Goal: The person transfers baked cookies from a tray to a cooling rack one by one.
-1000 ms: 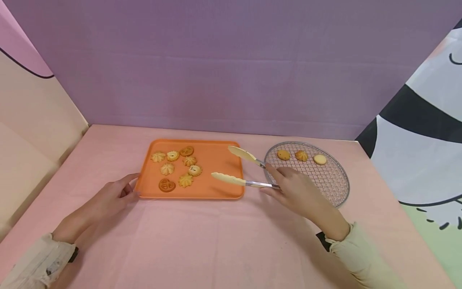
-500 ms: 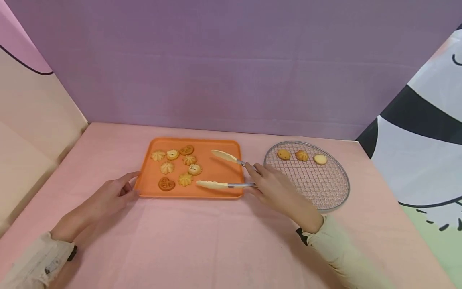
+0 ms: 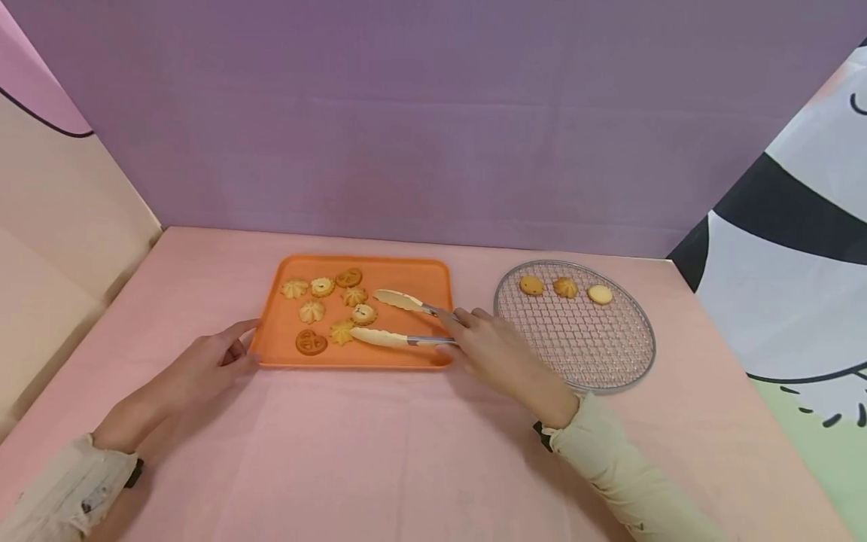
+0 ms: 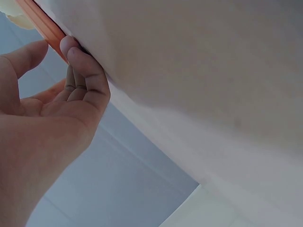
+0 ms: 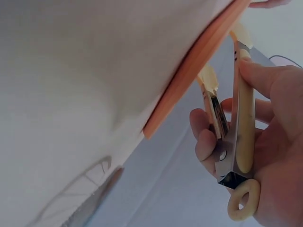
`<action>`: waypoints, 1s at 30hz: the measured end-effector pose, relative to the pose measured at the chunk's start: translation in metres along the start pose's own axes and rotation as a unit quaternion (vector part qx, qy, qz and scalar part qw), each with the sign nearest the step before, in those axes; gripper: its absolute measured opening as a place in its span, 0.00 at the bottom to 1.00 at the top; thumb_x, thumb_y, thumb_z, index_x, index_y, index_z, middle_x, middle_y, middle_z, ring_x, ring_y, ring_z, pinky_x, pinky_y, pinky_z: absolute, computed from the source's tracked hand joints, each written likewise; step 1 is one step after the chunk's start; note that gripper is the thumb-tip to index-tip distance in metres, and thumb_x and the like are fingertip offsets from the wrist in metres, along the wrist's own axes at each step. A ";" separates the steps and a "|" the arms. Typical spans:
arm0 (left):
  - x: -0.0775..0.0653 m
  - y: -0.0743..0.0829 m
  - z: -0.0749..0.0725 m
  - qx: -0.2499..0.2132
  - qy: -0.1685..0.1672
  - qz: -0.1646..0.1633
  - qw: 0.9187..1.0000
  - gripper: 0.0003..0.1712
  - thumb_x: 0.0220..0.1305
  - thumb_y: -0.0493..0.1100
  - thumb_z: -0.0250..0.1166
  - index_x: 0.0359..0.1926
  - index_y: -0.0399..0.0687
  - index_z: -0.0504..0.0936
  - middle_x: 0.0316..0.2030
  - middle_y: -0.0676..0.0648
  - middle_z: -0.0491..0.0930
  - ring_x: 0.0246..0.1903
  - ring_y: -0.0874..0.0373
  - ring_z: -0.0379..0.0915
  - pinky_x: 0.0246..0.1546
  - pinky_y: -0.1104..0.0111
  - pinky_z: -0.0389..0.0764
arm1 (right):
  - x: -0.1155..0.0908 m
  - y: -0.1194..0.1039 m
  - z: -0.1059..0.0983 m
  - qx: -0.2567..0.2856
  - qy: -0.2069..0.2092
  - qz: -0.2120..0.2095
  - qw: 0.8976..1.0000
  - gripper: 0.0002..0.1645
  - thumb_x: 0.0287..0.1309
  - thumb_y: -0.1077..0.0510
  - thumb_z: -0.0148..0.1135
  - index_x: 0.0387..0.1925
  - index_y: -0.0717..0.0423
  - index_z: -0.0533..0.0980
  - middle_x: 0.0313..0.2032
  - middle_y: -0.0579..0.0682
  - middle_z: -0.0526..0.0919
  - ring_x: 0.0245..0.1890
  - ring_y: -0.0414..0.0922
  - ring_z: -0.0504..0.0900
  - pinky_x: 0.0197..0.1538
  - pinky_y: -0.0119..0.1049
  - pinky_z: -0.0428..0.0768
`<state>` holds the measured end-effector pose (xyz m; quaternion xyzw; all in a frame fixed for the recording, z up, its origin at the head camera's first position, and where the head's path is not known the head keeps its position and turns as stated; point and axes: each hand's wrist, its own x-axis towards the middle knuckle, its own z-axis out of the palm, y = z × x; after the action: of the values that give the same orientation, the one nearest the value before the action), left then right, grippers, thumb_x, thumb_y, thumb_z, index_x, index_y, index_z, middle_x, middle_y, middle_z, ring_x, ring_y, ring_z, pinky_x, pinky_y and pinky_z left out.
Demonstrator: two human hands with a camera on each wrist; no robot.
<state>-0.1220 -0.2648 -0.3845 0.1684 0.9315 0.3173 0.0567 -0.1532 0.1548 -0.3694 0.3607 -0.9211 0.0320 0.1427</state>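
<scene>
While the left hand (image 3: 203, 369) holds the tray (image 3: 305, 367) near its front left corner, thumb and fingers bent at the edge, the right hand (image 3: 497, 354) grips the tongs (image 3: 381, 338) over the tray's right half. Right thumb and fingers are clamped on the tongs, one side each; the two tong ends stand well apart, nothing pinched between them.

Key relation: round cookie (image 3: 363, 315), dark marks on top, lies on the tray leftward of the right fingers, at the mouth of the tongs and between the levels of the two ends. Near end reaches the star cookie (image 3: 342, 332), looks to overlap its right side; contact can't be told. Far end sits just right of the cookies behind. Tongs' long axis runs right to left, roughly along the tray's long side. Right hand is nearer the round cookie than the left. Rack (image 3: 569, 350) stands right, behind the right wrist.
</scene>
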 end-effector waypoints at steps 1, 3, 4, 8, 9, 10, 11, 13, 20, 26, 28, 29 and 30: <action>0.000 0.000 0.000 -0.001 0.000 0.001 1.000 0.33 0.69 0.39 0.63 0.69 0.30 0.63 0.31 0.50 0.78 0.28 0.61 0.70 0.30 0.72 0.72 | 0.000 -0.001 0.001 -0.001 0.003 -0.003 1.000 0.31 0.64 0.47 0.67 0.63 0.58 0.75 0.41 0.52 0.84 0.33 0.47 0.79 0.31 0.39 0.80; 0.000 0.000 -0.001 -0.001 0.000 0.003 1.000 0.33 0.69 0.38 0.63 0.69 0.30 0.63 0.31 0.50 0.78 0.28 0.61 0.70 0.30 0.72 0.72 | 0.001 -0.002 0.002 -0.005 0.010 -0.008 1.000 0.32 0.63 0.46 0.67 0.63 0.57 0.75 0.42 0.53 0.84 0.33 0.47 0.80 0.32 0.40 0.80; 0.001 -0.001 -0.001 0.000 0.001 0.004 1.000 0.33 0.69 0.38 0.63 0.69 0.30 0.63 0.31 0.50 0.77 0.28 0.61 0.70 0.30 0.72 0.72 | 0.002 -0.003 0.003 -0.008 0.013 -0.010 1.000 0.32 0.63 0.46 0.67 0.63 0.57 0.75 0.42 0.53 0.84 0.33 0.48 0.80 0.32 0.40 0.80; 0.000 -0.002 0.000 0.004 0.003 0.006 1.000 0.33 0.69 0.37 0.63 0.69 0.29 0.63 0.30 0.51 0.77 0.28 0.62 0.69 0.29 0.72 0.72 | 0.004 -0.007 0.003 -0.014 0.018 -0.013 1.000 0.31 0.63 0.46 0.67 0.62 0.56 0.76 0.41 0.53 0.84 0.32 0.48 0.80 0.31 0.40 0.81; -0.001 -0.002 0.000 0.005 0.003 0.006 1.000 0.33 0.69 0.38 0.63 0.69 0.29 0.63 0.30 0.51 0.77 0.28 0.62 0.69 0.29 0.72 0.72 | 0.005 -0.007 0.003 -0.015 0.017 -0.013 1.000 0.31 0.63 0.46 0.67 0.62 0.56 0.76 0.41 0.53 0.84 0.33 0.48 0.81 0.31 0.40 0.81; -0.001 -0.002 0.000 0.005 0.003 0.005 1.000 0.33 0.69 0.38 0.63 0.69 0.29 0.63 0.30 0.51 0.77 0.27 0.62 0.69 0.29 0.72 0.72 | 0.005 -0.008 0.002 -0.014 0.016 -0.013 1.000 0.31 0.63 0.46 0.67 0.62 0.55 0.76 0.42 0.53 0.85 0.33 0.48 0.81 0.31 0.40 0.81; -0.001 -0.002 0.001 0.005 0.003 0.005 1.000 0.33 0.69 0.38 0.63 0.69 0.29 0.63 0.30 0.51 0.77 0.27 0.62 0.69 0.29 0.72 0.72 | 0.005 -0.009 0.002 -0.016 0.016 -0.012 1.000 0.30 0.63 0.46 0.67 0.62 0.55 0.76 0.42 0.53 0.85 0.33 0.48 0.81 0.31 0.40 0.81; -0.001 -0.003 0.001 0.007 0.002 0.004 1.000 0.33 0.69 0.39 0.63 0.69 0.29 0.63 0.30 0.51 0.78 0.27 0.63 0.69 0.29 0.72 0.72 | 0.005 -0.010 0.001 -0.015 0.016 -0.009 1.000 0.29 0.63 0.46 0.67 0.62 0.54 0.77 0.42 0.52 0.85 0.33 0.48 0.82 0.30 0.40 0.81; 0.000 -0.003 0.002 0.012 0.000 -0.003 1.000 0.33 0.69 0.40 0.63 0.69 0.31 0.63 0.30 0.51 0.77 0.28 0.61 0.69 0.30 0.71 0.71 | 0.004 -0.010 0.001 0.001 0.028 0.000 1.000 0.27 0.62 0.49 0.68 0.61 0.53 0.78 0.39 0.50 0.86 0.30 0.47 0.82 0.27 0.38 0.79; 0.001 -0.003 0.000 -0.005 -0.007 -0.021 1.000 0.33 0.69 0.40 0.63 0.70 0.33 0.63 0.31 0.49 0.77 0.29 0.59 0.70 0.30 0.71 0.72 | 0.002 -0.009 -0.002 0.014 0.033 0.007 0.999 0.24 0.63 0.50 0.68 0.59 0.52 0.79 0.38 0.47 0.87 0.30 0.46 0.81 0.26 0.37 0.78; 0.001 -0.003 0.001 -0.006 -0.006 -0.020 1.000 0.34 0.69 0.40 0.64 0.70 0.33 0.63 0.31 0.50 0.77 0.28 0.60 0.70 0.30 0.72 0.72 | 0.002 -0.008 -0.004 0.014 0.034 0.007 0.999 0.24 0.63 0.50 0.68 0.59 0.51 0.80 0.37 0.47 0.87 0.30 0.46 0.82 0.25 0.37 0.77; 0.001 -0.003 0.001 -0.005 -0.004 -0.019 1.000 0.34 0.69 0.40 0.64 0.70 0.33 0.63 0.31 0.50 0.77 0.28 0.60 0.70 0.30 0.72 0.72 | 0.003 -0.008 -0.004 0.013 0.034 0.006 0.999 0.24 0.63 0.50 0.68 0.59 0.51 0.80 0.38 0.47 0.87 0.30 0.46 0.82 0.24 0.36 0.77; 0.001 -0.003 0.001 -0.005 -0.003 -0.017 1.000 0.34 0.69 0.40 0.64 0.70 0.33 0.63 0.31 0.50 0.77 0.28 0.60 0.69 0.29 0.72 0.71 | 0.003 -0.007 -0.005 0.012 0.034 0.005 0.999 0.24 0.63 0.50 0.68 0.59 0.51 0.80 0.38 0.47 0.87 0.30 0.46 0.82 0.24 0.36 0.76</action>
<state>-0.1231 -0.2661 -0.3870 0.1529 0.9325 0.3204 0.0661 -0.1491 0.1485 -0.3645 0.3561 -0.9173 0.0559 0.1690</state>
